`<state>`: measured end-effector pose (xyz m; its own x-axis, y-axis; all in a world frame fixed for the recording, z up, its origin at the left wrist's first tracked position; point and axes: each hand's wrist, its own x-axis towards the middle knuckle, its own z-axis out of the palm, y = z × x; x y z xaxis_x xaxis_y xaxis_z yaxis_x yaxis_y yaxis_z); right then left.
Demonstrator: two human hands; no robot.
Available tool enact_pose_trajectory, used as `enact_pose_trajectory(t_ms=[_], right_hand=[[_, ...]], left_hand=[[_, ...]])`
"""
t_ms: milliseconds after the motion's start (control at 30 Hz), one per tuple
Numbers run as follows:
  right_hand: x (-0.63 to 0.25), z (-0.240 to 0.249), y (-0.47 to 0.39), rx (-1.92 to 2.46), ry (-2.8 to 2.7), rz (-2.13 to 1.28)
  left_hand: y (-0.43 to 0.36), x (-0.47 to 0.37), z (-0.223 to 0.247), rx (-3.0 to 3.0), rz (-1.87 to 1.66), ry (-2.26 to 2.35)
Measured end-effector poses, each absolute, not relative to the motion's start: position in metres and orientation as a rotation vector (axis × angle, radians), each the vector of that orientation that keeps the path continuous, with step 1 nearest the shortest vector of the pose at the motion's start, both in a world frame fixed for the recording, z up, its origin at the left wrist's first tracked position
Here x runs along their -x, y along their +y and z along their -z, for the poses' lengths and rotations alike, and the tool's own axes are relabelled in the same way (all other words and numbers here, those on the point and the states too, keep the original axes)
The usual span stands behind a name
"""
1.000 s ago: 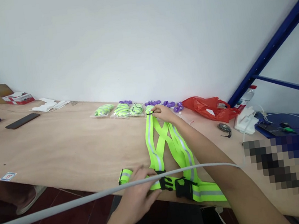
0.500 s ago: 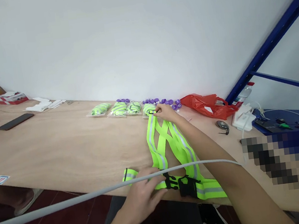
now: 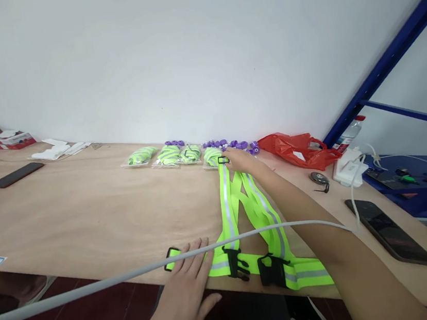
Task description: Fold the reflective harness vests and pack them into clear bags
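You're laying the reflective vest (image 3: 251, 212) flat: right hand (image 3: 239, 161) pinches its far strap end, left hand (image 3: 189, 277) rests open, flat beside the near belt (buckles (image 3: 256, 269) undone); next, smooth those straps

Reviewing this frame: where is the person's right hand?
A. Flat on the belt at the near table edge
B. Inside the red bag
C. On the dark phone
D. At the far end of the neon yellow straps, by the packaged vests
D: the right hand pinches the far end of the reflective vest, beside the packaged vests.
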<state>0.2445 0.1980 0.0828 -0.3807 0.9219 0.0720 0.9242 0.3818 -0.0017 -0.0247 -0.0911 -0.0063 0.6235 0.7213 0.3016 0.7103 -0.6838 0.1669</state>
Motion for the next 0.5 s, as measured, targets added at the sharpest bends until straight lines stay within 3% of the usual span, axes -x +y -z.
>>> enact_pose_trajectory(t_ms=[500], right_hand=[[-0.254, -0.064, 0.223, 1.87, -2.396, 0.079]], left_hand=[[-0.093, 0.025, 0.019, -2.852, -0.414, 1.281]])
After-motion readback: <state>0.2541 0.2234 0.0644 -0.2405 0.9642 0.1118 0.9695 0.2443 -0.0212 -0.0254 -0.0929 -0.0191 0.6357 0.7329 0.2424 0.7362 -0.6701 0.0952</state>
